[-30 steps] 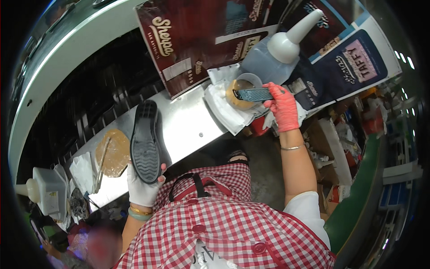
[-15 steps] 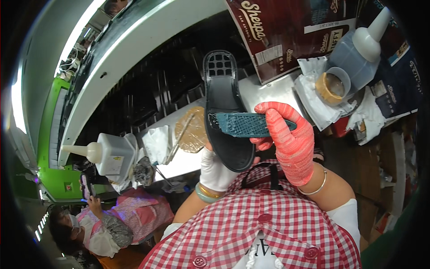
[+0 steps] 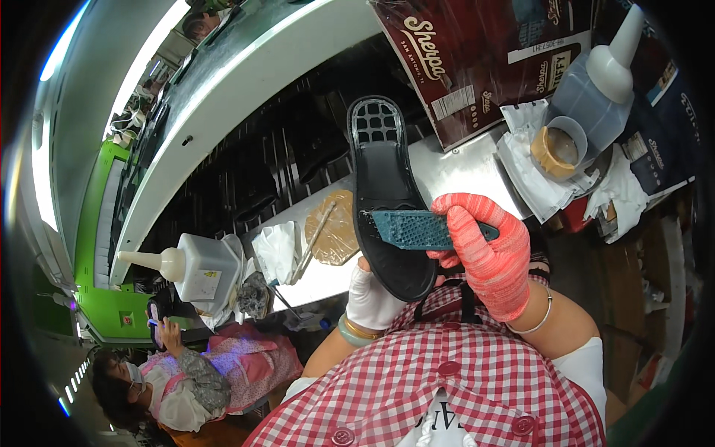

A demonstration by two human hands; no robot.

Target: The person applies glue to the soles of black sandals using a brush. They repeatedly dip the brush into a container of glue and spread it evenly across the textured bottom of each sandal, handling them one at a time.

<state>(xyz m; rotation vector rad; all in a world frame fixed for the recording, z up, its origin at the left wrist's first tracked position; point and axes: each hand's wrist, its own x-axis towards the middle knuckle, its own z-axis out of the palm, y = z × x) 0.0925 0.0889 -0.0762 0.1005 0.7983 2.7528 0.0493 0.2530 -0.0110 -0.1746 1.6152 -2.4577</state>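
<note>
In front of me my left hand point(image 3: 370, 302), in a white glove, is closed on the heel end of a black shoe sole point(image 3: 387, 177), its fingers partly hidden beneath. The sole points away from me, with an open grid of cells at its toe end. My right hand point(image 3: 491, 257), in a coral-red knit glove, is closed around one end of a teal flat brush point(image 3: 413, 230) with a criss-cross textured face. The brush lies across the rear half of the sole, its far tip at the left edge. Wet-looking shine shows on the sole there.
Left of the sole sit a brown wrapped pad point(image 3: 333, 237) with a thin stick, white tissue point(image 3: 277, 252) and a squeeze bottle point(image 3: 205, 272). To the right stand a bigger squeeze bottle point(image 3: 588, 97), a cup point(image 3: 558, 147) and dark red boxes point(image 3: 477, 59). A co-worker point(image 3: 223, 365) sits at lower left.
The whole view has shifted, so everything sits slightly farther right and lower. Both hands keep their holds; the brush still rests across the sole, its tip now at the left edge.
</note>
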